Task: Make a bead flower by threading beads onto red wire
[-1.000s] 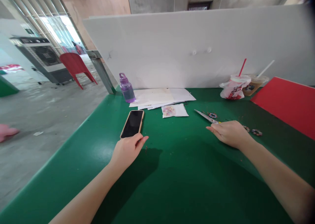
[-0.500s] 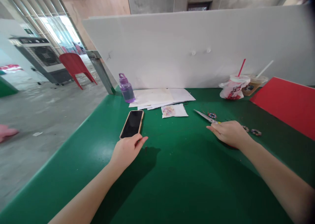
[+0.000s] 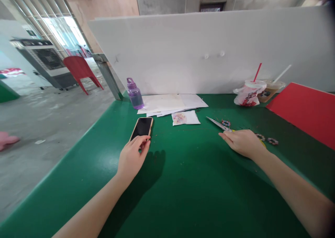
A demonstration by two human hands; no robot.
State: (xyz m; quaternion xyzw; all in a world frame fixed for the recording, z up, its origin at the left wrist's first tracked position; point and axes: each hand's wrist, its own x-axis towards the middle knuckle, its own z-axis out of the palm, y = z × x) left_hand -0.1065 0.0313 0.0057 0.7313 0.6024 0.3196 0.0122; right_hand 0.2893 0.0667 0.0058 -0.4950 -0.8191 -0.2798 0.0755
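Note:
My left hand [image 3: 131, 157] is over the near end of a black-screened phone [image 3: 142, 127] in a light tan case. Its thumb and index finger are pinched together, and I cannot make out whether a thin or small thing is between them. On the right, my right hand [image 3: 242, 143] is closed over the yellow handles of a pair of scissors [image 3: 219, 124], whose blades point away to the left. Beside the blades lies a small beaded ring [image 3: 225, 123]. Two similar rings, one being this beaded ring [image 3: 273, 141], lie past my right knuckles.
A white printed packet [image 3: 192, 117] and paper sheets [image 3: 172, 102] lie toward the back of the green table [image 3: 180, 196]. Behind stands a white partition [image 3: 170, 56]. A purple bottle [image 3: 135, 95], a bagged drink cup [image 3: 250, 93], an iced drink [image 3: 267, 91] and a red board [image 3: 306, 109] line the far side.
My left hand has turned and shifted slightly forward over the phone, its thumb and index finger now pinched. My right hand has barely moved on the scissors.

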